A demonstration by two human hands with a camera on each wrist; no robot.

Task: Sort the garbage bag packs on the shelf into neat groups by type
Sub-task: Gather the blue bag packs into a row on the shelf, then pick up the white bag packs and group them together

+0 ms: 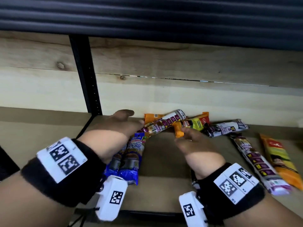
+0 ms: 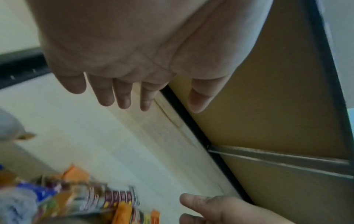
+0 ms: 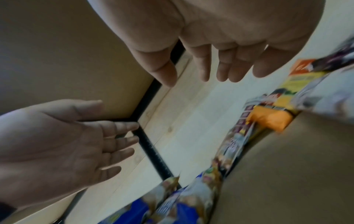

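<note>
Garbage bag packs lie scattered on the brown shelf board (image 1: pixel 164 163). Two blue packs (image 1: pixel 131 159) sit side by side under my left wrist. A white-purple drawstring pack (image 1: pixel 165 123) lies slanted over an orange pack (image 1: pixel 151 117) and an orange-yellow pack (image 1: pixel 196 123) at the back. My left hand (image 1: pixel 134 119) hovers open above the pile's left end, palm facing right. My right hand (image 1: pixel 183 136) is open too, fingers straight, just in front of the orange pack end (image 1: pixel 178 133). In the right wrist view nothing lies between its fingers (image 3: pixel 222 71).
More packs lie to the right: a white drawstring pack (image 1: pixel 226 128), another drawstring pack (image 1: pixel 255 163) and an orange pack (image 1: pixel 278 161). A black upright post (image 1: pixel 86 76) stands at the left. A pale wood back panel (image 1: pixel 180 95) closes the shelf behind.
</note>
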